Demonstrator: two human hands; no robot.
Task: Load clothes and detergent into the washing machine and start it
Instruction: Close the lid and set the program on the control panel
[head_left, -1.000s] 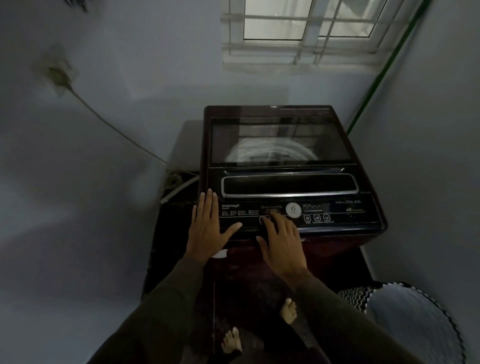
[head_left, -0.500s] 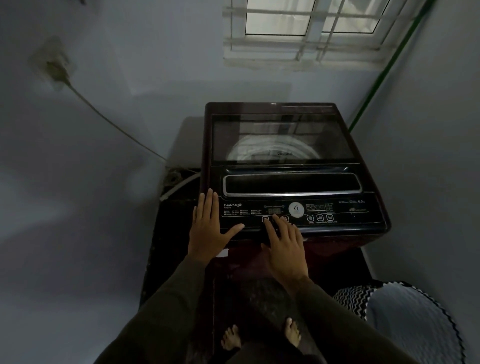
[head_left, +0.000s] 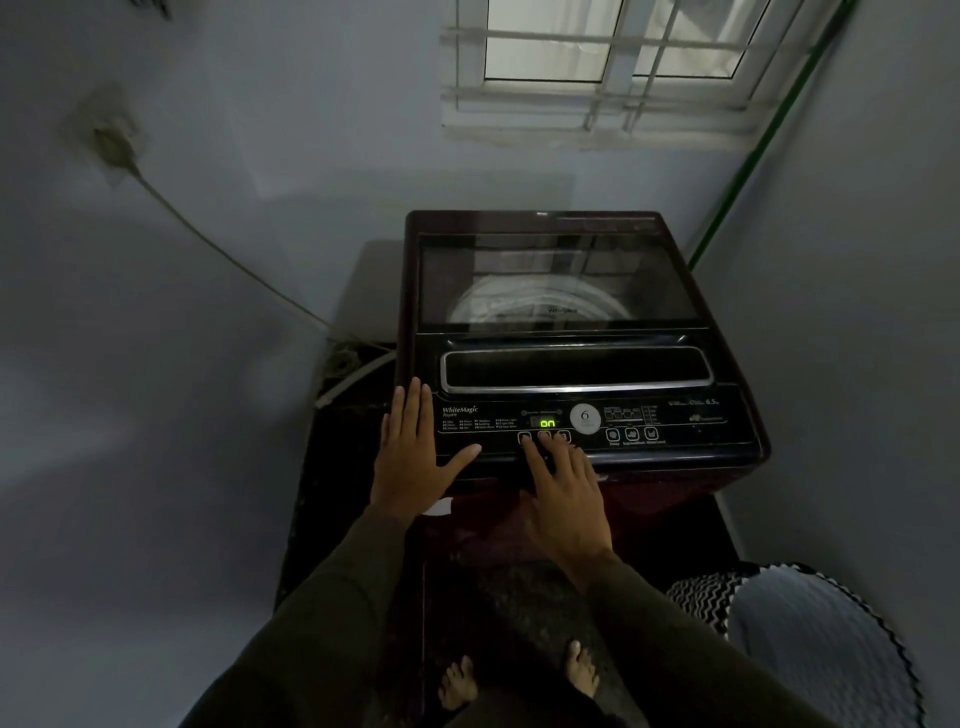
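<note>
A dark top-loading washing machine (head_left: 691, 462) stands in the corner, its glass lid (head_left: 558, 283) closed, with the pale drum rim showing through. On the control panel the small display (head_left: 547, 423) glows green and reads "on". My left hand (head_left: 413, 452) lies flat, fingers spread, on the panel's left end. My right hand (head_left: 563, 488) rests at the front edge, its fingertips on the row of buttons (head_left: 544, 436) just below the display. No clothes or detergent are in view.
A wall socket (head_left: 111, 140) at upper left feeds a cable (head_left: 228, 260) running down behind the machine. A green pipe (head_left: 753, 150) runs along the right wall. A zigzag-patterned basket (head_left: 810, 649) sits at lower right. My bare feet (head_left: 519, 680) stand before the machine.
The display, dark in the earlier frames, now shows a green "on". My right fingertips have shifted slightly on the buttons; the left hand has stayed put. My feet have shifted.
</note>
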